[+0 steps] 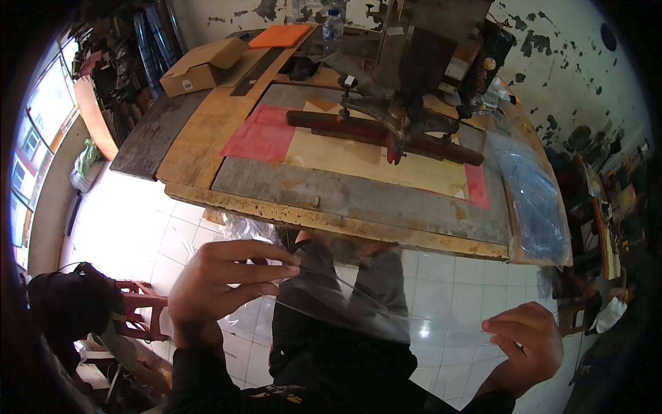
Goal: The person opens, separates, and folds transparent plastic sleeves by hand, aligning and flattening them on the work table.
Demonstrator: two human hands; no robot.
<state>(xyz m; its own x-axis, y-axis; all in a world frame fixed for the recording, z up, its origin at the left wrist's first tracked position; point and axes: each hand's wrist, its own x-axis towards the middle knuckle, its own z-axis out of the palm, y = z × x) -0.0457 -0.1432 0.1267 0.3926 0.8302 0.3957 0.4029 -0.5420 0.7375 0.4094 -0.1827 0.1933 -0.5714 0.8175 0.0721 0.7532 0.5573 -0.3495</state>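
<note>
A clear, thin plastic sheet (338, 303) stretches across my lap, below the front edge of the worktable. My left hand (224, 283) pinches its left end between thumb and fingers. At the opposite end, my right hand (529, 341) has thumb and fingertips closed on the edge of the same film. The sheet's outline is hard to follow against the pale floor. Ahead of both hands stands a press with a dark red bar (345, 127) over a cream sheet (331, 155) and pink sheets (258, 134) on a grey plate (276, 181).
A pile of clear plastic (531, 200) lies along the table's right side. At the back left are a cardboard box (200, 67) and an orange folder (279, 36), with a water bottle (333, 29) nearby. A red stool (148, 310) stands at lower left.
</note>
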